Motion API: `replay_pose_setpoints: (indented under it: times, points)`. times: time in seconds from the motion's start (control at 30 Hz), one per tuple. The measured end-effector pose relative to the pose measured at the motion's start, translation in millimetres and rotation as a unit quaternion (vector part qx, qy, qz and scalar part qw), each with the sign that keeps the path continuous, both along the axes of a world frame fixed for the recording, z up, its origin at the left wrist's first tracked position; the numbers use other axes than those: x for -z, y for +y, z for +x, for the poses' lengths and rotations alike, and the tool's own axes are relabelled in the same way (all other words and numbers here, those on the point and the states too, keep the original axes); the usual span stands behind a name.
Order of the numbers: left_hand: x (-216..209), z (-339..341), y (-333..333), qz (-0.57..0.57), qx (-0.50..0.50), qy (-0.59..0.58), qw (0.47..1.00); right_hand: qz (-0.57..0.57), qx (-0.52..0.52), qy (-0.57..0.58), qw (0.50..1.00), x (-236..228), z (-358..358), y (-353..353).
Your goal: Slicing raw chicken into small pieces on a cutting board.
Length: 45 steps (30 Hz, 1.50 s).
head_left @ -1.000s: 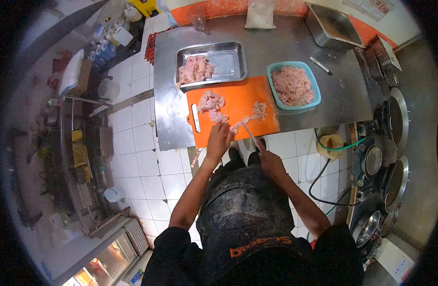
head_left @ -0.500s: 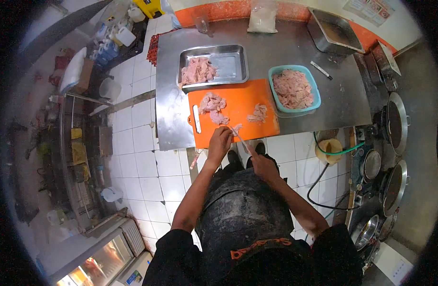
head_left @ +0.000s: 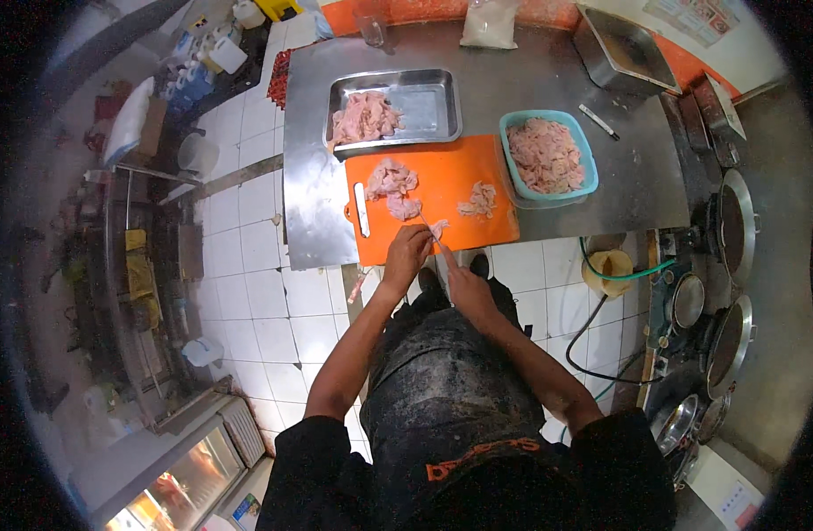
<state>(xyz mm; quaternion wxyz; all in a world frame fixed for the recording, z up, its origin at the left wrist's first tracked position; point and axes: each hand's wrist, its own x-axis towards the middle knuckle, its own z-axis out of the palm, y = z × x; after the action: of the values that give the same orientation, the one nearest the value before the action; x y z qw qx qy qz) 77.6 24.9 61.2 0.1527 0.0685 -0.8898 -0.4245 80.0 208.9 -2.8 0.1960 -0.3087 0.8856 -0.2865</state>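
Observation:
In my right hand (head_left: 467, 290) is a knife (head_left: 443, 250), its blade slanting up and left over the near part of an orange cutting board (head_left: 460, 177). My left hand (head_left: 411, 246) is bunched at the board's near edge, its fingertips pinching a small piece of raw meat (head_left: 439, 227) beside the blade; most of that grip is hidden. Beyond the left hand lies a pile of pale pink raw meat (head_left: 391, 180), with another lump (head_left: 404, 207) just below it. A smaller heap of cut meat (head_left: 478, 200) sits to the right on the board.
Behind the board, a steel tray (head_left: 433, 81) holds more raw meat. A light-blue tub (head_left: 590, 168) full of cut meat stands at the right. A marker (head_left: 598, 121), a bag of white powder (head_left: 489, 25) and a deep steel pan (head_left: 632, 84) are farther back. Large pans (head_left: 732, 347) line the right side.
The view has shifted slightly. The knife has turned steeper, and its tip now reaches toward the lump beyond my left hand. Both hands remain close together at the board's near edge.

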Motion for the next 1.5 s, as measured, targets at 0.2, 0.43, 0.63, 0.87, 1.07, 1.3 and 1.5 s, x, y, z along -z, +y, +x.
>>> replay_pose_setpoints:
  times: [0.2,0.43,0.63,0.87,1.07,1.3,1.5]
  points:
    - [68,14,-8,-0.174,0.017,0.042,0.984,-0.016,-0.02,-0.026,0.999,7,15,26]
    - [82,11,-6,-0.043,0.009,0.022,0.999,0.048,-0.005,0.041,0.998,26,-4,-6]
    - [80,14,-2,-0.049,0.003,0.054,0.997,0.06,-0.018,0.01,0.998,3,7,23]
    - [78,15,-5,-0.049,0.016,0.06,0.997,0.048,-0.001,0.061,0.997,4,8,13]
    - [14,12,7,0.108,-0.009,-0.05,0.993,0.079,-0.014,-0.01,0.997,18,13,44]
    - [67,27,-27,0.182,-0.031,0.028,0.982,0.048,-0.014,0.014,0.999,7,2,20]
    - [-7,4,-15,0.047,-0.035,0.022,0.998,-0.089,0.06,0.088,0.99,34,-42,53]
